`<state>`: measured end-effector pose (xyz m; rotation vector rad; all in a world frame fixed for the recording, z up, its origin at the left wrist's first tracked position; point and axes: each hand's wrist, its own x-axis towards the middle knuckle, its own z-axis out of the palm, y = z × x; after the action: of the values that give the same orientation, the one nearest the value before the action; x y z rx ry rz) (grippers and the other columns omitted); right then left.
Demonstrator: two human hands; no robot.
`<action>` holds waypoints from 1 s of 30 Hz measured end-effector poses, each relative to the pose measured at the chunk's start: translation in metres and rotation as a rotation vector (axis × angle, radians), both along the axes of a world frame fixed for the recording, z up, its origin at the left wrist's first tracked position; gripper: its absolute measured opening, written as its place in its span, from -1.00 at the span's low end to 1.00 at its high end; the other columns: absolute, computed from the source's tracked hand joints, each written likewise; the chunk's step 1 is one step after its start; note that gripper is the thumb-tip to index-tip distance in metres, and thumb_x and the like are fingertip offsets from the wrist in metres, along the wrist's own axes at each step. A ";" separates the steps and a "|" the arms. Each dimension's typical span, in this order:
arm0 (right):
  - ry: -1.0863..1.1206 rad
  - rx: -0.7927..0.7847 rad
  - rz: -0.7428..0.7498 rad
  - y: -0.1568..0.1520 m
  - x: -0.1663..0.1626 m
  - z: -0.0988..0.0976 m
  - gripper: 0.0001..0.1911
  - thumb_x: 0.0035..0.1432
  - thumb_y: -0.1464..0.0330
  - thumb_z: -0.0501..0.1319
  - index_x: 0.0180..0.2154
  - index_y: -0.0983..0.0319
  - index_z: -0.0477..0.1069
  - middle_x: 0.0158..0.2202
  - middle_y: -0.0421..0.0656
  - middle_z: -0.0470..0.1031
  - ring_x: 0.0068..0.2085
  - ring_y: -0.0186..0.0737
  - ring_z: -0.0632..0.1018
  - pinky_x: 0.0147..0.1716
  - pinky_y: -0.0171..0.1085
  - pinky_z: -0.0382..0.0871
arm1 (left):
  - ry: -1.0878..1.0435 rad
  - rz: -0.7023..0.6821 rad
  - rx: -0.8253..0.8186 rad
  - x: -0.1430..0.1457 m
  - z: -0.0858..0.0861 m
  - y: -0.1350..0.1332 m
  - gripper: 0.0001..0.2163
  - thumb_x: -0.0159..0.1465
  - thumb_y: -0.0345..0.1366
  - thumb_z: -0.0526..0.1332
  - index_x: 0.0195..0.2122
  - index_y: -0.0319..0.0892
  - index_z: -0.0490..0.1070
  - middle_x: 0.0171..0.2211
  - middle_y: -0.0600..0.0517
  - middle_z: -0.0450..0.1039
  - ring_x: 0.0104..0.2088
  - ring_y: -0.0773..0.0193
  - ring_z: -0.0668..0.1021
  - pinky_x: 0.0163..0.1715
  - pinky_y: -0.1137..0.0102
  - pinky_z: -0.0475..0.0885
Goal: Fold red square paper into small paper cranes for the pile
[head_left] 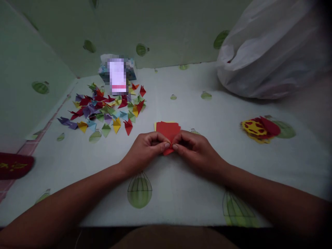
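Observation:
My left hand (146,147) and my right hand (193,148) meet at the middle of the table, fingers curled and pinching a small red piece of paper (169,150) between the thumbs and fingertips. Just beyond the hands lies a small stack of red paper squares (168,128) with a yellow sheet showing at its left edge. A heap of folded paper triangles in many colours (107,109) is spread over the far left of the table.
A white plastic bag (272,48) fills the far right corner. Red and yellow cut paper scraps (259,128) lie at the right. A blurred-out box (117,74) stands behind the heap. A dark red object (14,165) sits at the left edge. Walls close in at the left and back.

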<state>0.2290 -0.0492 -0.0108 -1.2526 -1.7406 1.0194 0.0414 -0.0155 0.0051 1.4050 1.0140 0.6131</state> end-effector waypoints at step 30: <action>0.199 -0.159 -0.080 0.000 0.000 0.005 -0.84 0.13 0.35 0.21 -0.48 0.22 0.31 -0.47 -0.24 0.34 -0.41 -0.31 0.34 -0.40 -0.30 0.19 | -0.093 0.075 -0.029 -0.001 0.002 0.001 -0.87 0.10 -0.33 0.32 -0.35 -0.20 0.41 -0.45 0.10 0.43 -0.43 0.37 0.49 -0.36 0.45 0.39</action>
<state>0.2287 -0.0487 -0.0059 -1.2607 -1.4710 1.2110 0.0409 -0.0142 0.0068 1.3058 1.0008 0.7105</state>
